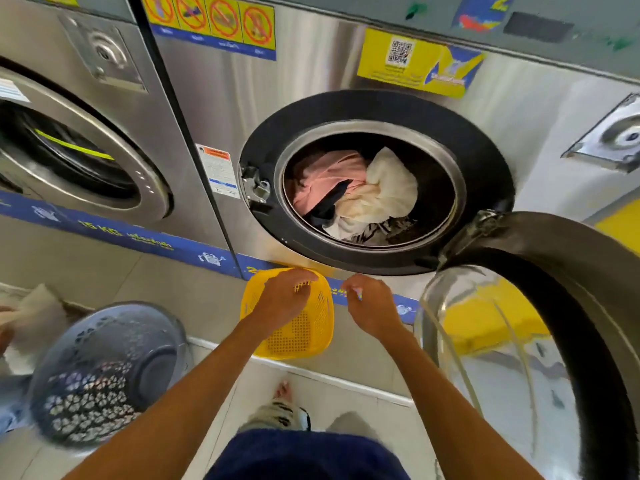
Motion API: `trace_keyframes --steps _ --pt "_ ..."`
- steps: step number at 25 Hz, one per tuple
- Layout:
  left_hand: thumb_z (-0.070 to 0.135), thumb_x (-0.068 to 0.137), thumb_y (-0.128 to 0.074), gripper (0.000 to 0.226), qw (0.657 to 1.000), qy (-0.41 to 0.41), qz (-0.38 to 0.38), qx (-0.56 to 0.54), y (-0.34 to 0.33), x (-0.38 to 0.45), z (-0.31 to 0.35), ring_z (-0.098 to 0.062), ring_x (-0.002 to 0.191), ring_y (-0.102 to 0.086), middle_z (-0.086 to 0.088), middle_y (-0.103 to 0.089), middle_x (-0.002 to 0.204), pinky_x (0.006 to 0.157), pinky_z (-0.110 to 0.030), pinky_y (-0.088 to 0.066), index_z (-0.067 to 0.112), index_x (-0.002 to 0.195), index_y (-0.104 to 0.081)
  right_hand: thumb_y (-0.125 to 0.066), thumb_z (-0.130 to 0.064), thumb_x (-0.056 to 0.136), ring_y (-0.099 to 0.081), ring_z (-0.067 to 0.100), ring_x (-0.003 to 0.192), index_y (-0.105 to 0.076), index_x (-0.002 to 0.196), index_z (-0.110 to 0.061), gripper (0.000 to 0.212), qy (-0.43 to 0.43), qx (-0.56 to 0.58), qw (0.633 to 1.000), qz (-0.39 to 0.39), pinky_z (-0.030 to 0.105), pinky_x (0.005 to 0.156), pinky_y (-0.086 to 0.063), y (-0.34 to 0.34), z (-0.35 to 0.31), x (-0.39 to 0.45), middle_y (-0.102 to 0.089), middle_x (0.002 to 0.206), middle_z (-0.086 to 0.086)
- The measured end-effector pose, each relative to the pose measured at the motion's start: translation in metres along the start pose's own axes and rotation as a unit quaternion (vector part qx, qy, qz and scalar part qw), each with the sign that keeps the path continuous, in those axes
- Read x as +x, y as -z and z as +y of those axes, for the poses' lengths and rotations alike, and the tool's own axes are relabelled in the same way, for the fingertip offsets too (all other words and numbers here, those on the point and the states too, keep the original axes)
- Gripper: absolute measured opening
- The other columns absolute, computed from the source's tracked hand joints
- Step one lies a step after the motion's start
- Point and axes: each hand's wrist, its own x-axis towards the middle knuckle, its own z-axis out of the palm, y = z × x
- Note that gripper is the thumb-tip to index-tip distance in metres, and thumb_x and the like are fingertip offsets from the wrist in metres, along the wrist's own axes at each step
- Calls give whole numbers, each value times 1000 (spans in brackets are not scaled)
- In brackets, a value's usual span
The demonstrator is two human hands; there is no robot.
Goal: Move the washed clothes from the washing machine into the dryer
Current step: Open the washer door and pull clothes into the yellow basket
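1. Your left hand (287,299) is gripping the rim of the yellow basket (311,336), holding it just below the washing machine (311,98) opening.
2. Your right hand (372,308) is hovering beside the basket, fingers loosely curled, holding nothing.
3. The washed clothes (349,190) are lying inside the drum, with the door (561,306) swinging open on your right.
4. A grey basket (104,372) is sitting on your left.
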Motion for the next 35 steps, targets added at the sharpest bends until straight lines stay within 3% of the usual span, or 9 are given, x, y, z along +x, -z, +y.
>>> trace_keyframes --steps 4,9,16,20,24,27,30,32,35 --pt "6 92 -53 29 999 25 -28 -11 12 30 -9 -17 105 -61 -4 -68 120 86 -8 -35 12 116 -68 -51 -15 96 -64 33 105 -72 104 -15 23 -19 -15 999 -22 36 94 -48 3 -8 43 -72 111 9" --pt "8 90 -52 31 998 38 -48 -18 13 63 -9 -23 115 -60 -5 -67 123 104 -35 -44 15 116 -69 -54 -18 92 -67 28 103 -73 98 -23 21 -52 5 998 -44 38 92 -52 8 -11 79 -74 106 4" --pt "4 88 -53 33 988 101 -40 -108 -15 126 -7 -23 107 -67 -8 -71 114 94 -31 -50 14 114 -70 -53 -8 89 -68 24 102 -70 107 -15 26 -30 24 996 -79 35 89 -53 -2 20 148 -74 107 7" --pt "7 92 -51 32 984 133 -9 -120 -23 177 -36 -15 111 -64 -1 -70 118 92 -17 -43 16 118 -68 -58 -13 90 -53 34 126 -37 145 -11 59 -47 4 999 -20 46 104 -45 -26 56 223 -48 142 17" --pt "8 92 -50 30 979 166 3 -120 -36 191 -79 -14 111 -65 -2 -71 116 98 -23 -46 17 113 -69 -66 -29 90 -26 34 146 -5 157 -20 91 -76 -18 997 -24 45 113 -31 -38 73 283 -12 162 16" --pt "6 92 -50 30 981 160 -11 -108 -47 188 -98 -9 107 -64 0 -71 114 94 -18 -45 17 113 -69 -72 -41 83 -43 36 136 6 157 -26 108 -161 58 985 3 48 112 -33 -52 87 320 -42 150 18" --pt "8 93 -52 28 980 170 -10 -104 -48 178 -108 -9 107 -66 1 -72 113 94 -20 -46 22 111 -69 -62 -38 90 -51 43 125 -23 154 -17 78 -250 6 968 24 49 106 -36 -62 107 312 -56 137 19" --pt "11 93 -54 26 975 190 -1 -119 -49 170 -110 -12 108 -66 0 -72 113 95 -24 -49 25 110 -68 -55 -26 91 -58 41 116 -56 131 -11 43 -211 31 977 12 44 96 -45 -69 104 286 -63 127 17" --pt "22 93 -59 32 944 247 20 -219 -59 173 -94 -15 99 -67 -1 -70 113 79 -23 -50 28 125 -58 -50 -27 82 -63 26 104 -69 108 -13 36 -122 124 985 -19 36 89 -50 -80 69 224 -72 111 6"
